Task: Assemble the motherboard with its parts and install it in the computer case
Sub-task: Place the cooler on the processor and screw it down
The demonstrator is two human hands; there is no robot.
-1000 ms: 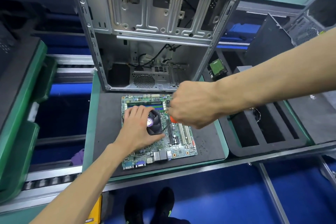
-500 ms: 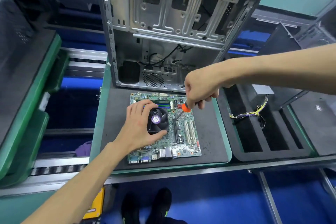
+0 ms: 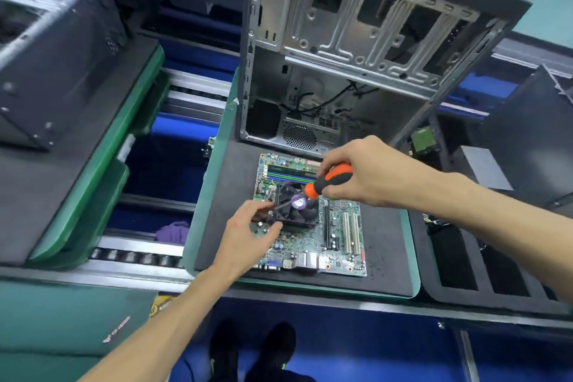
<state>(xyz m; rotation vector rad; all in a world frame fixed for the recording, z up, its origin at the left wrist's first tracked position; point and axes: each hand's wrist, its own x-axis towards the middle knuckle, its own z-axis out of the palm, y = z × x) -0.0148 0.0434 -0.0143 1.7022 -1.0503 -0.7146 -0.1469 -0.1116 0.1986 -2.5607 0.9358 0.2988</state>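
Note:
A green motherboard (image 3: 338, 245) lies flat on a dark foam pad (image 3: 387, 257) in a green tray. On its upper left sits a black CPU cooler fan (image 3: 302, 214) with a purple hub sticker. My right hand (image 3: 369, 174) grips an orange-and-black screwdriver (image 3: 331, 180), whose shaft slants down-left to the fan's left corner. My left hand (image 3: 248, 232) rests at the fan's left edge, fingertips pinching at that corner by the screwdriver tip. Behind the board stands the open grey computer case (image 3: 356, 49), its inside holding loose black cables.
Another dark case (image 3: 52, 49) lies on a green tray at the left. A black foam tray with slots (image 3: 465, 257) sits at the right, and a case panel leans behind it. A roller conveyor (image 3: 136, 254) runs under the trays. My shoes show below the bench edge.
My left hand slid off the top of the fan to its left corner. My right hand carried the screwdriver from the fan's right side over to its left corner. The view shifted left.

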